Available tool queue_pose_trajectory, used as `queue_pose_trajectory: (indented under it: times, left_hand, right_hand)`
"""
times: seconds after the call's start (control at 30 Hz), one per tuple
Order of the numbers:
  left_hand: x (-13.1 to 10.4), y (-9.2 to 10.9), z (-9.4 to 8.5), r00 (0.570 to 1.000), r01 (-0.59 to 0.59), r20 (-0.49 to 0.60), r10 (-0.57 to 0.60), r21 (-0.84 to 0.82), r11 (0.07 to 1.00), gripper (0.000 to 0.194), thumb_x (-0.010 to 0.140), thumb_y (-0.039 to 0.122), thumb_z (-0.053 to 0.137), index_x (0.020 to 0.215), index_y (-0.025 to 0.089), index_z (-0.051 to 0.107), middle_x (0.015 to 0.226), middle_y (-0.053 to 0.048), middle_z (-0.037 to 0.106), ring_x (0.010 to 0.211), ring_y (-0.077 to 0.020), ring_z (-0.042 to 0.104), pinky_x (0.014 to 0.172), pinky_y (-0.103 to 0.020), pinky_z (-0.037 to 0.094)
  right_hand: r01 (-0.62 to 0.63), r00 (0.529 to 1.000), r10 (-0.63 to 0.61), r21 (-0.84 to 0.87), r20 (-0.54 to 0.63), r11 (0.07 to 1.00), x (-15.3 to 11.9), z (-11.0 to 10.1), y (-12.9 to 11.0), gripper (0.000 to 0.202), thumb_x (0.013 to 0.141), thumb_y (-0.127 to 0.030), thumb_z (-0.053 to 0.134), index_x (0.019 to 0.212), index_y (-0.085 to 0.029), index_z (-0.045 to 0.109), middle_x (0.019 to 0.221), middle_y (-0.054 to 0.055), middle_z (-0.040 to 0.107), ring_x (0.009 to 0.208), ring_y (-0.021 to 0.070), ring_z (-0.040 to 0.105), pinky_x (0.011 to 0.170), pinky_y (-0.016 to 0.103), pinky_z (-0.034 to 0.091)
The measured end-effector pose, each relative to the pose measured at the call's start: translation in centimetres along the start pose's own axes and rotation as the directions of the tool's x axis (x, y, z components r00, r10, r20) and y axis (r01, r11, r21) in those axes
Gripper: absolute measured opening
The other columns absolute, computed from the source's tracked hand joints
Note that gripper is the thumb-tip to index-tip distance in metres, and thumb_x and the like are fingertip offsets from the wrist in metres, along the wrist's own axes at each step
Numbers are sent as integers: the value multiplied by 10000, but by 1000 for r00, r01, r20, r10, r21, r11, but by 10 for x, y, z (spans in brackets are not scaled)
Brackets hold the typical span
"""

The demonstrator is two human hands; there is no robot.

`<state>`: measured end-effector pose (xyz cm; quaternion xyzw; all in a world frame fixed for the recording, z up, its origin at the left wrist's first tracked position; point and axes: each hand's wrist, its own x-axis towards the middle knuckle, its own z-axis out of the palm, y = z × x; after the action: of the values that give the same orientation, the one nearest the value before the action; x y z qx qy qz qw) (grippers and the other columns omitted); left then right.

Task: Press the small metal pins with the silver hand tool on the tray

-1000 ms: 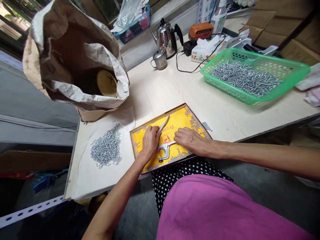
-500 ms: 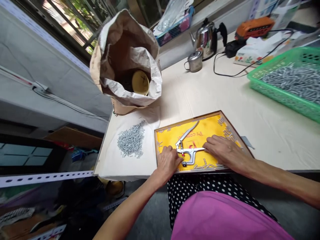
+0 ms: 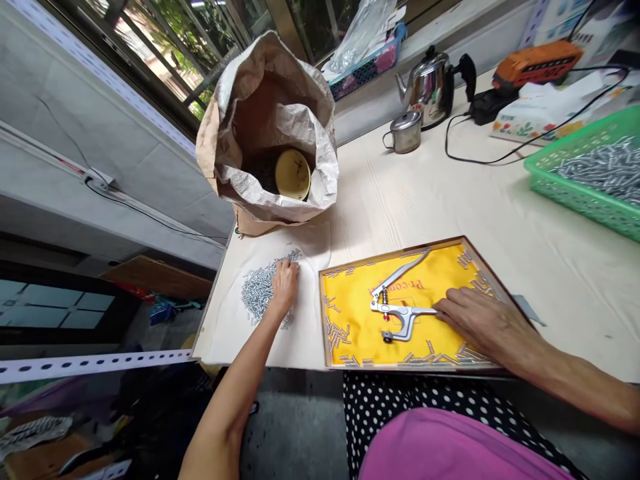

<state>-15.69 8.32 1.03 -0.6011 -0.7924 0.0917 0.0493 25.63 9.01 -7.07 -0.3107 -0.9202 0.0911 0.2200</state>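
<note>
In the head view, noted left hand (image 3: 284,283) lowered onto a loose pile of short silver metal pieces (image 3: 257,293), on a white cloth (image 3: 307,340) at the left end of the pale wood-grain table (image 3: 380,200). Seen with fingers bent downward and bunched; cannot tell how wide the gap between fingertips, nor whether grasping any piece. Noted right hand (image 3: 477,317) over the right part of the shallow brown-rimmed rectangular tray (image 3: 323,327), with fingers curled closed on the end of the lower handle of the silver metal pliers-like tool (image 3: 410,312). Found lying on the yellow lining (image 3: 357,287) of the tray, with upper handle slanting up toward the far rim and C-shaped head toward the near side. Observed more short metal pieces along the tray's edges, in clusters at left, right and near side. Recorded red lettering on the lining, partly behind the tool.

Beyond the cloth, noted an open brown paper sack with whitish inner layer (image 3: 320,140), with a round yellowish container (image 3: 293,175) inside. Toward the back, recorded a lidded metal cup (image 3: 406,135) just beside a shiny metal kettle with black handle (image 3: 430,87). At far right, noted a green perforated plastic basket (image 3: 575,193), filled with silver metal pieces.
</note>
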Motion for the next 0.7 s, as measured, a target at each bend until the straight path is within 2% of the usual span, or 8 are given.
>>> queue_pose_trajectory:
  times: [0.17, 0.4, 0.47, 0.53, 0.6, 0.63, 0.7]
  left_hand:
    - [14, -8, 9, 998, -46, 28, 48, -84, 995, 272, 913, 93, 429, 875, 153, 692, 993, -153, 662, 1039, -287, 543, 846, -344, 448]
    - [8, -16, 7, 996, -90, 3, 92, -202, 975, 223, 885, 86, 457, 858, 170, 661, 973, -131, 668, 1012, -265, 569, 879, -349, 455]
    - [6, -17, 3, 996, -93, -24, 90, -243, 966, 196, 883, 103, 474, 857, 171, 656, 976, -128, 676, 1014, -262, 574, 897, -366, 461]
    - [3, -18, -2, 997, -55, -64, 36, -315, 947, 161, 881, 132, 494, 860, 168, 650, 975, -119, 684, 991, -252, 587, 902, -379, 471]
    - [-5, -16, -8, 995, 44, -59, -85, -509, 859, 119, 874, 182, 528, 848, 164, 642, 920, -94, 684, 911, -227, 609, 867, -374, 491]
    - [-11, -13, -11, 989, 106, -15, -150, -640, 761, 104, 864, 219, 557, 835, 161, 637, 873, -75, 675, 852, -210, 618, 832, -363, 503]
    - [-29, -5, -15, 969, 217, 134, -207, -863, 457, 157, 809, 310, 659, 811, 156, 633, 794, -38, 650, 750, -179, 623, 755, -334, 521]
  right_hand:
    - [-2, 1000, 2, -13, 4, 1000, -2, 2, 1, 235, 1027, -276, 456, 881, -213, 629, 819, 54, 577, 798, 221, 557, 730, 358, 387]
    - [-16, 1000, 16, -17, 16, 1000, -3, 5, 4, 279, 1035, -300, 430, 877, -212, 642, 804, 57, 577, 791, 218, 560, 733, 358, 396]
    - [-7, 1000, 7, -24, 10, 1000, -1, 0, 3, 293, 1034, -329, 426, 890, -212, 653, 808, 63, 592, 776, 222, 567, 734, 369, 408]
    - [-5, 1000, 5, -27, -10, 1000, 8, -12, -3, 300, 1025, -386, 436, 946, -211, 667, 868, 87, 627, 802, 242, 586, 751, 394, 429]
    - [-15, 999, 15, 11, -38, 1000, 27, -27, -18, 313, 1013, -437, 455, 1044, -211, 669, 998, 123, 660, 895, 274, 605, 793, 425, 451]
    - [-12, 999, 15, 69, -41, 998, 40, -34, -28, 309, 1015, -430, 461, 1104, -209, 660, 1055, 131, 667, 946, 277, 610, 822, 426, 460]
    - [25, 998, -8, 271, -63, 962, 72, -40, -54, 283, 1023, -392, 464, 1136, -204, 643, 1060, 113, 685, 974, 248, 628, 850, 390, 480]
